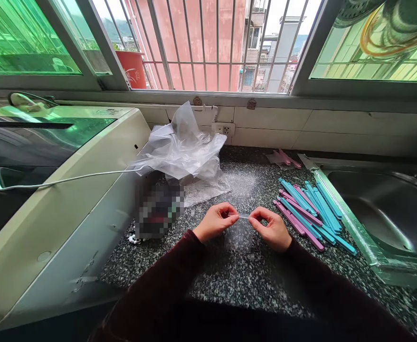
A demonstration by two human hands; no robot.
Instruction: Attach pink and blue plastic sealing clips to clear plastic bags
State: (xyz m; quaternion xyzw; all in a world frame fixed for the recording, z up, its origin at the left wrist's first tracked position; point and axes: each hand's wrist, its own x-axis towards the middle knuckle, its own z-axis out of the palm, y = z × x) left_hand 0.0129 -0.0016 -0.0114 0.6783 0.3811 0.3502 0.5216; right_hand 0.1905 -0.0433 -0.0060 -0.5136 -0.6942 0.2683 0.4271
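Note:
Between my two hands is a small clear plastic bag [240, 237], its top edge stretched taut over the speckled counter. My left hand [218, 222] pinches the left end of that edge between thumb and fingers. At the other end, my right hand [270, 229] has the same kind of pinch. The bag is see-through, and I make out nothing inside it. Just right of my right hand lies a loose pile of flat sticks, some blue [324, 209] and some pink [294, 222].
Crumpled clear plastic bags [190, 147] lie behind my left hand, near a blurred dark object [158, 209]. A bulky white appliance [98, 190] with a cable [76, 179] borders the left. Pink pieces on plastic [283, 158] lie at the back. A steel sink [368, 237] is at right.

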